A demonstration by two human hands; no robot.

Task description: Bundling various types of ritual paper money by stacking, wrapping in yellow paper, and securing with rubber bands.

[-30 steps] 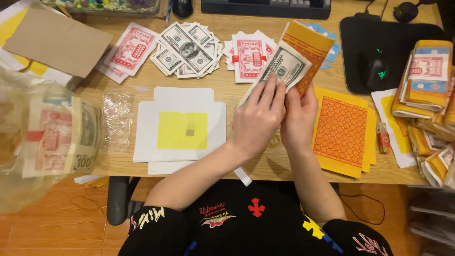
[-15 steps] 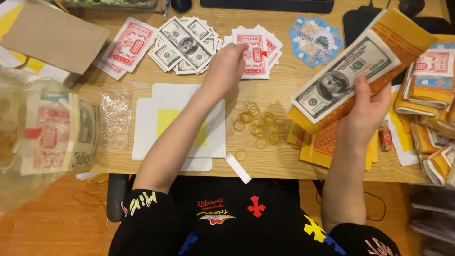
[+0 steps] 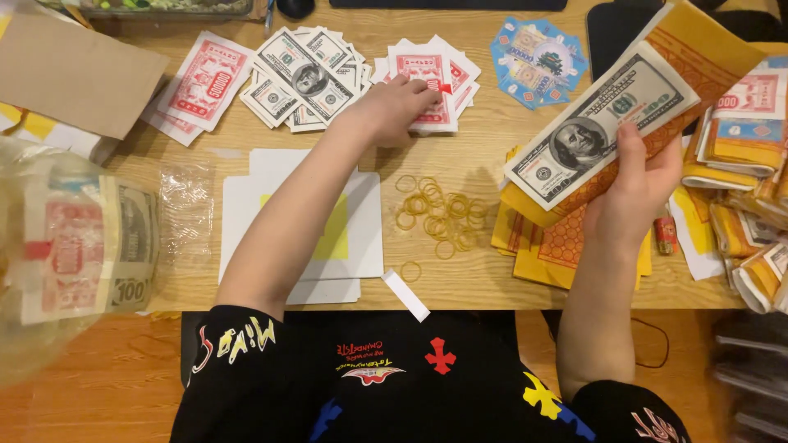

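On the wooden desk point(image 3: 484, 168), left hand point(image 3: 394, 107) atop flat red-printed paper slips point(image 3: 431, 78).

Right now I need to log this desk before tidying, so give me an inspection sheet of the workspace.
Surface: wooden desk, mostly covered.
Job's things: red-and-white note pile; banknote-and-orange-paper bundle.
Clutter: rubber bands, fanned grey notes, white and yellow sheets, blue printed papers, wrapped bundles.
Grip: left hand rests on the red-and-white pile; right hand holds the bundle.
Cables: thin dark cable below the desk edge.
Surroundings: clear bag of notes, wooden floor.
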